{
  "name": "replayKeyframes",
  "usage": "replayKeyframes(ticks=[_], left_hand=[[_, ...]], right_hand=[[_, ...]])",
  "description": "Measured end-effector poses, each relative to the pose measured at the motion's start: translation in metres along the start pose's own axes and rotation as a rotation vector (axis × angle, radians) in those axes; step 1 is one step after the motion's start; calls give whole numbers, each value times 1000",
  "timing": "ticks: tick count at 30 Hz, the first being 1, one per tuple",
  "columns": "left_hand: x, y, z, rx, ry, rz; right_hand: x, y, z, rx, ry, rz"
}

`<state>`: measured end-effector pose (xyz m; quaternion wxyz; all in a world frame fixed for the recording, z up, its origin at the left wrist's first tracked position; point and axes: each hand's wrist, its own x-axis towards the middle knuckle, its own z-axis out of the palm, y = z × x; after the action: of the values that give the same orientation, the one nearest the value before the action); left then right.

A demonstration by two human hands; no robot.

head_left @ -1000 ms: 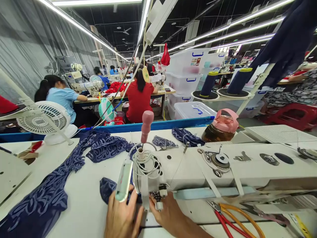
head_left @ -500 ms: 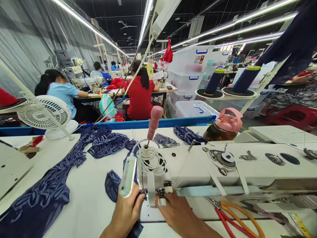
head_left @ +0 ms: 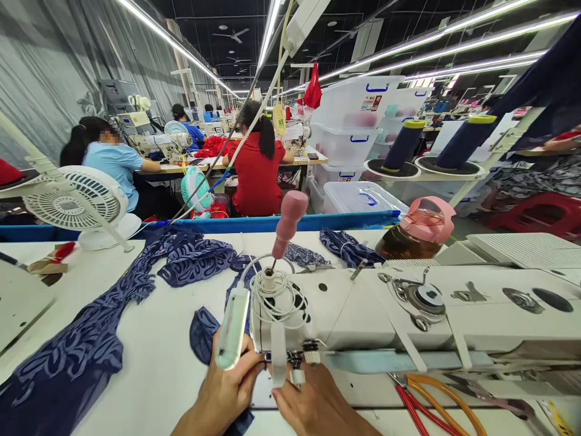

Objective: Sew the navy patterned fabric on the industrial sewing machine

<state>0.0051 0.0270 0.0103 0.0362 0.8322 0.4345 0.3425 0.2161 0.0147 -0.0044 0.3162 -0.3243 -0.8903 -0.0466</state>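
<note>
A white sewing machine stands before me, and both hands are at its needle end. My left hand is closed, thumb against forefinger, left of the presser area; navy patterned fabric passes beneath it and shows again below the wrist. My right hand lies on the near side of the machine head with its fingers bent inward. The head and tension knobs cover part of those fingers, so what they hold is hidden. A small pale lamp hangs over my left hand. A pink-handled screwdriver stands upright on the machine.
Navy lace fabric spreads along the left of the table. Red-and-orange-handled scissors or pliers lie at right. Behind the machine are a pink-lidded jug and thread cones. A white fan stands at left; people sew beyond.
My right hand has come left and closer to me, its fingertips now at the near side of the needle area. My left hand stays by the needle. The view has shifted slightly.
</note>
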Motion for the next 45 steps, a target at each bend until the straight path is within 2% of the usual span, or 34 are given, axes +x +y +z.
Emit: replayKeyframes(ticks=[3, 8, 14, 16, 21, 25, 32, 36, 45], left_hand=[[3, 1, -5, 19, -41, 32], [4, 2, -7, 49, -52, 124], [6, 1, -2, 78, -3, 209], [9, 2, -3, 51, -13, 191], [9, 4, -2, 12, -16, 95], [1, 1, 2, -5, -4, 2], [-3, -6, 8, -14, -111, -121], [-1, -4, 7, -71, -133, -128], [2, -4, 2, -101, -141, -111]], right_hand=[[1, -2, -1, 2, 61, 13], [0, -1, 3, -33, 43, 31], [-9, 3, 29, -139, 238, 1], [-8, 2, 23, -121, 179, 34], [4, -4, -11, 34, -103, 71], [7, -4, -16, 69, -62, 78], [5, -3, -14, 141, -52, 104], [2, -4, -12, 93, -97, 124], [2, -5, -14, 112, -81, 104]])
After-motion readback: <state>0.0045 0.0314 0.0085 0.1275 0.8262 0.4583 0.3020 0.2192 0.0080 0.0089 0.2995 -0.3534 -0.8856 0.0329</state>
